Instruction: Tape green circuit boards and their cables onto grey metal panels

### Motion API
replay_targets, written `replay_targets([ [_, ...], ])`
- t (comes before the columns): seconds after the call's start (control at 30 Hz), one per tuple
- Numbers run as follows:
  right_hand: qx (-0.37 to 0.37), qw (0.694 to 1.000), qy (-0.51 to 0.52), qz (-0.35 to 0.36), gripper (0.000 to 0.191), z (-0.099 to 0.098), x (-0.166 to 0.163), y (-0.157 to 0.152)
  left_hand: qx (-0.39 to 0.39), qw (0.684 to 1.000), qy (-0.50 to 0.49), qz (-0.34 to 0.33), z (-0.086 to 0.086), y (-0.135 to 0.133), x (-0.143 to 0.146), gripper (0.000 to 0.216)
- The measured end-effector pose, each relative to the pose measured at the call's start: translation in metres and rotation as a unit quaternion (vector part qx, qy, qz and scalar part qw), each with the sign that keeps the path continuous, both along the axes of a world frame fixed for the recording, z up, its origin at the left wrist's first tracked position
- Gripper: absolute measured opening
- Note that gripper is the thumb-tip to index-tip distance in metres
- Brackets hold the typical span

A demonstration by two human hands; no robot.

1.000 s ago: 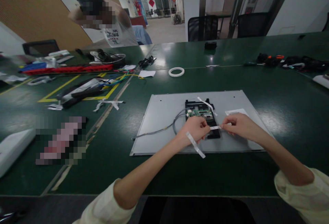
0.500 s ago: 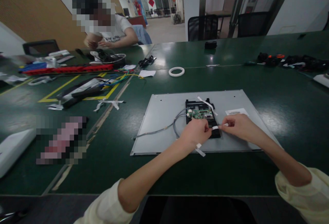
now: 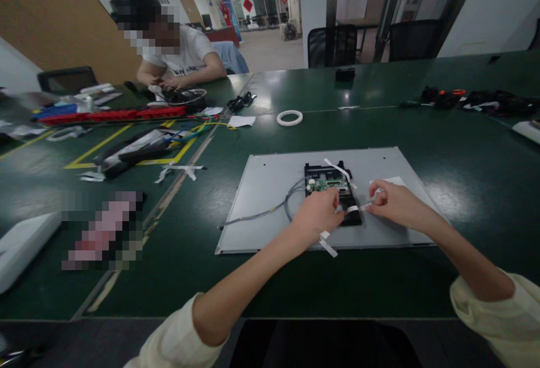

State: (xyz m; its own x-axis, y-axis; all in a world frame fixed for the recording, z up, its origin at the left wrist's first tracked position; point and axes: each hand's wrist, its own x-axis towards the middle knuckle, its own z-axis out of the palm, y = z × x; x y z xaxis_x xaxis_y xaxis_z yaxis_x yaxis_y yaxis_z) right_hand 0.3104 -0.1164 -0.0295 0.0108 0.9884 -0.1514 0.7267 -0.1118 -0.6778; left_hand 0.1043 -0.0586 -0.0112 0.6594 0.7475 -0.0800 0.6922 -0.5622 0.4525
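Note:
A pale flat panel (image 3: 253,188) lies on the green table, with a black plastic bracket (image 3: 353,219) and a green circuit board (image 3: 327,185) on it. A strip of white tape (image 3: 352,209) crosses the bracket's right side. My left hand (image 3: 318,213) rests over the bracket with curled fingers, its fingertips at the strip's left end. My right hand (image 3: 392,203) pinches the strip's other end, just off the bracket's right edge. Another tape strip (image 3: 337,170) lies across the upper bracket. A tape piece (image 3: 328,244) hangs by my left wrist. Grey cables (image 3: 270,211) run left from the board.
A white tape roll (image 3: 289,118) lies behind the panel. To the left are a blurred pink phone-like object (image 3: 105,224), a white device (image 3: 25,250) and a black-and-silver bundle (image 3: 130,151). Across the table sits a co-worker (image 3: 185,55). Black gear (image 3: 485,99) lies far right.
My right hand has shifted slightly up, its fingers looser around the tape end. My left hand has moved slightly left. Across the table, the co-worker's hands are lower.

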Motion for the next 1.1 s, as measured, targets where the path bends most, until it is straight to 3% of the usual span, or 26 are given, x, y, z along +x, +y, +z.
replay_targets([
  [0.23,0.032,0.998,-0.049,0.001,0.011,-0.003,0.01,0.001,-0.018,1.0,0.022,-0.008,0.009,0.007,-0.005,0.003],
  [0.33,0.064,0.995,-0.068,-0.019,0.011,-0.004,0.013,0.001,-0.074,0.997,-0.011,-0.019,0.01,0.012,-0.008,0.004],
  [0.43,0.107,0.993,-0.046,-0.026,0.014,-0.001,0.008,0.001,-0.168,0.982,-0.088,-0.012,0.009,0.017,-0.009,0.009],
  [0.6,0.223,0.974,0.006,-0.029,0.021,0.005,-0.012,-0.005,-0.269,0.914,-0.289,0.096,0.011,0.022,-0.007,0.02],
  [0.7,0.341,0.938,-0.023,0.048,0.027,0.008,-0.025,-0.011,-0.305,0.86,-0.386,0.136,0.014,0.023,-0.006,0.023],
  [0.83,0.476,0.842,-0.117,0.226,0.04,0.009,-0.043,-0.017,-0.33,0.818,-0.446,0.148,0.013,0.024,-0.006,0.024],
  [0.93,0.517,0.797,-0.158,0.269,0.046,0.007,-0.054,-0.019,-0.33,0.817,-0.448,0.15,0.01,0.023,-0.005,0.022],
  [1.1,0.541,0.78,-0.144,0.28,0.034,0.006,-0.059,-0.022,-0.327,0.834,-0.422,0.138,0.009,0.021,-0.004,0.021],
])
